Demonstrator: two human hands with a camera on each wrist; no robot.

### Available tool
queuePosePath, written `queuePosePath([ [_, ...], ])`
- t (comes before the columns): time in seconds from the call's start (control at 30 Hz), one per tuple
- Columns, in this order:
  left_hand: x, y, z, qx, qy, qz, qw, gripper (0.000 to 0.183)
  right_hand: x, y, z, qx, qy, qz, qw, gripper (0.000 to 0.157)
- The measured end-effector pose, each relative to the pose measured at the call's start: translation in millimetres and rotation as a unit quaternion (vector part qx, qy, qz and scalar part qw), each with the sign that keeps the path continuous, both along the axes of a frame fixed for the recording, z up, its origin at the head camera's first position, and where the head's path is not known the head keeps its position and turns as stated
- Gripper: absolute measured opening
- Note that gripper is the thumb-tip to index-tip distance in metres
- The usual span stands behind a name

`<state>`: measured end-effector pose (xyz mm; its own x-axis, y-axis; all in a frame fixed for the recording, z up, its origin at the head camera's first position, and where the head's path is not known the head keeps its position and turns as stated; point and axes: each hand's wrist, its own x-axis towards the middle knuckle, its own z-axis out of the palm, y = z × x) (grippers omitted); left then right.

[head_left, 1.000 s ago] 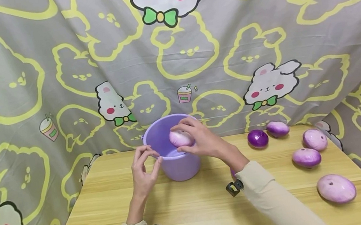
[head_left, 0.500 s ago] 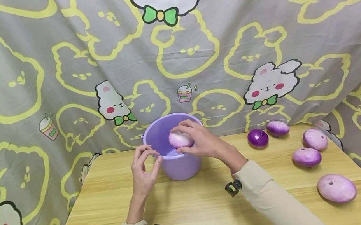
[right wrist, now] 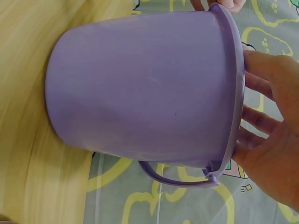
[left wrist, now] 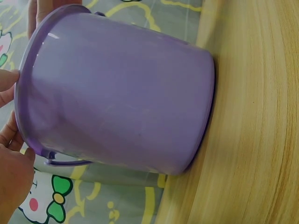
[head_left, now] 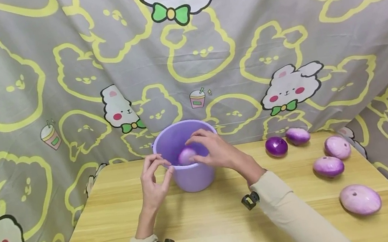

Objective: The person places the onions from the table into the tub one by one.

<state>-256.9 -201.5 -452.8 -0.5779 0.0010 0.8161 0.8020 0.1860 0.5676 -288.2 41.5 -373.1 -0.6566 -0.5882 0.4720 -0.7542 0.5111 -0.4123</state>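
Observation:
A purple bucket (head_left: 195, 180) stands upright toward the back of the wooden table, its mouth facing up. My left hand (head_left: 154, 180) pinches the near left part of its rim, thumb and fingertips at the edge. Over the right side of the mouth is my right hand (head_left: 217, 150), thumb and fingers spread apart with nothing between them. A purple onion (head_left: 186, 156), blurred, appears inside the bucket just below and left of those fingers. In the right wrist view, the fingers (right wrist: 261, 65) of the right hand reach past the rim, their tips hidden by the bucket wall.
Several more onions lie on the right of the table: a dark purple one (head_left: 276, 147) at the back, paler ones (head_left: 328, 167) beyond it, and a large one (head_left: 360, 199) nearer the front. A patterned grey curtain (head_left: 208, 63) hangs behind the table (head_left: 205, 237).
The right hand has let go of the onion, which has dropped lower and leftward inside the bucket. The left hand has stayed on the rim.

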Motion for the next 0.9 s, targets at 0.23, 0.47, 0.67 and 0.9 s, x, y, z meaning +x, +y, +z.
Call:
queuePosePath([
  [0.23,-0.9,-0.8,-0.7,-0.001,-0.001,0.002,1.0,0.016,1.8,3.6,0.5,-0.014,0.005,0.007,1.0,0.038],
  [0.47,-0.9,-0.1,-0.5,0.001,-0.001,0.001,1.0,0.019,5.2,8.2,3.2,-0.027,0.006,0.007,1.0,0.037],
  [0.67,-1.6,-1.0,-2.0,0.002,-0.003,0.0,1.0,0.019,7.7,13.6,3.2,-0.048,0.009,0.008,0.999,0.035],
  [0.9,0.2,-1.8,-0.7,-0.002,-0.008,0.0,1.0,0.016,15.8,21.7,5.7,-0.072,0.008,0.006,0.997,0.039],
])
